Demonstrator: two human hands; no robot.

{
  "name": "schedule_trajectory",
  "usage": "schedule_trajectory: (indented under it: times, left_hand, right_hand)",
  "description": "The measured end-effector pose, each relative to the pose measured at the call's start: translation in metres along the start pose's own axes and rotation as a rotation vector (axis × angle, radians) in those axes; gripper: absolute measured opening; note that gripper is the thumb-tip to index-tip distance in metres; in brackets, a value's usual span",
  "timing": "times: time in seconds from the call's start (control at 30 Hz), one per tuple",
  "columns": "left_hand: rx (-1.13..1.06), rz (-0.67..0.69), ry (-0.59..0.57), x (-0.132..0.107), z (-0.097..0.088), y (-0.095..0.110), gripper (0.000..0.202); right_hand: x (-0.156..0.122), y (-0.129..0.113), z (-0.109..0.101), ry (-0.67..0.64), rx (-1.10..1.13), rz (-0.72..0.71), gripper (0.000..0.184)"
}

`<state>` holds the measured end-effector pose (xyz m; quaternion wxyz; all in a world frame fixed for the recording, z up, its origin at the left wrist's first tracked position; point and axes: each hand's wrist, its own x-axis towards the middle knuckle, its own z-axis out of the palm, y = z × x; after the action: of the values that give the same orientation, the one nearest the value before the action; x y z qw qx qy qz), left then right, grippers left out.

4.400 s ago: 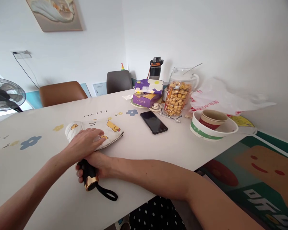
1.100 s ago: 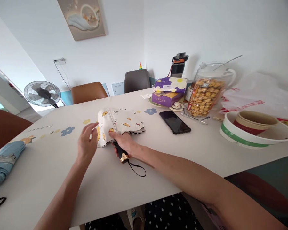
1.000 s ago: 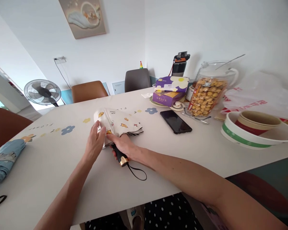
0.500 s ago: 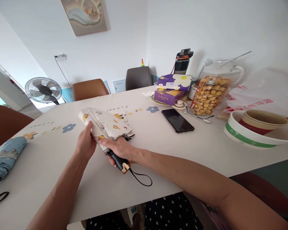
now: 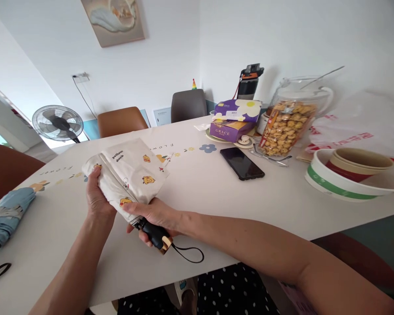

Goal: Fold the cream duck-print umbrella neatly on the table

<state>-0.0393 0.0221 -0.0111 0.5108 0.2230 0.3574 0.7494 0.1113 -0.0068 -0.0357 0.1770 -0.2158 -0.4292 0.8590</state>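
Observation:
Between my hands is a white folding umbrella (image 5: 131,170) with yellow duck prints, its canopy collapsed and one panel standing loose to the right. My left hand (image 5: 100,192) grips the canopy's left side, thumb on top near the far end. My right hand (image 5: 154,216) is closed around the lower folds just above the black handle, thumb on the cloth and fingers underneath. The handle points toward me, with a gold-coloured end and a black wrist loop (image 5: 193,254). A blue folded umbrella (image 5: 11,214) lies at the table's left edge, apart from both hands.
On the white table (image 5: 197,197) to the right lies a black phone (image 5: 242,163). Behind it are glasses, purple tissue packs (image 5: 233,129), a snack jar (image 5: 287,127), a black bottle (image 5: 249,83) and a plastic bag. Paper bowls (image 5: 341,183) stand at the right edge. Chairs and a fan (image 5: 57,123) stand beyond.
My hands have moved left and slightly toward me with the white umbrella. Its loose panel is now spread wider, showing the lettering and more ducks. My left hand has shifted along the canopy.

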Motion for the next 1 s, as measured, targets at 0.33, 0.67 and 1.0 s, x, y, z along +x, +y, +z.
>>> schedule_trajectory:
  times: [0.33, 0.67, 1.0]
  left_hand:
    - [-0.011, -0.007, -0.106, -0.007, 0.007, -0.001, 0.048]
    - [0.091, -0.04, 0.061, 0.004, -0.003, -0.001, 0.029]
    - [0.666, 0.444, 0.167, 0.003, -0.001, -0.017, 0.028]
  right_hand:
    - [-0.004, 0.002, 0.005, 0.156, -0.161, -0.214, 0.045]
    - [0.007, -0.012, -0.015, 0.307, -0.066, -0.199, 0.036]
    - [0.01, -0.008, -0.021, 0.131, 0.245, 0.061, 0.027]
